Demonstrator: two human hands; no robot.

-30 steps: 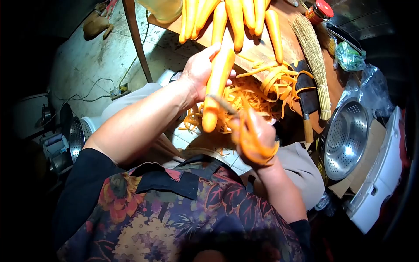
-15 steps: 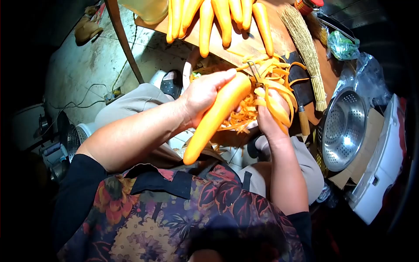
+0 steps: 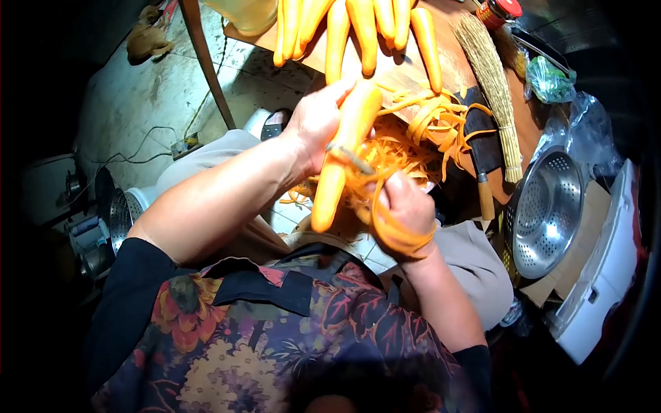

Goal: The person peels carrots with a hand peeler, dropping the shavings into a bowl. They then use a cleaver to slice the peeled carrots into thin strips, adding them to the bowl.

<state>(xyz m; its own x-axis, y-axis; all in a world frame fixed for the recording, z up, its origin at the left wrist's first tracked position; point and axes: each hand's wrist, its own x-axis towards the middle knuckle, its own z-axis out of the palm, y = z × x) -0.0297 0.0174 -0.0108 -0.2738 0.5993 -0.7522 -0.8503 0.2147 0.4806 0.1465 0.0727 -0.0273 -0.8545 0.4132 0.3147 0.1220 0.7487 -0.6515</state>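
Note:
My left hand [image 3: 318,120] is wrapped round the upper part of a large orange carrot [image 3: 333,189], which points down toward my lap. In my right hand [image 3: 406,206] is a peeler [image 3: 352,160], its blade end against the carrot's middle. Long orange strips [image 3: 396,237] hang over my right hand and wrist. Below the carrot, a heap of peelings [image 3: 403,155] lies in a container whose rim is mostly hidden. More peelings [image 3: 441,122] lie on the table edge.
Several carrots [image 3: 361,34] lie on the wooden table [image 3: 451,58]. A cleaver [image 3: 482,144] and a straw brush [image 3: 490,89] are at its right. Beyond are a metal colander [image 3: 549,213], plastic bags [image 3: 589,127] and a red-lidded jar [image 3: 499,10]. A dog [image 3: 147,38] lies on the floor.
My right hand has moved down and left, bringing the peeler onto the carrot's middle. The carrot is tilted more upright, and the strips now trail over my right wrist. The view has shifted slightly.

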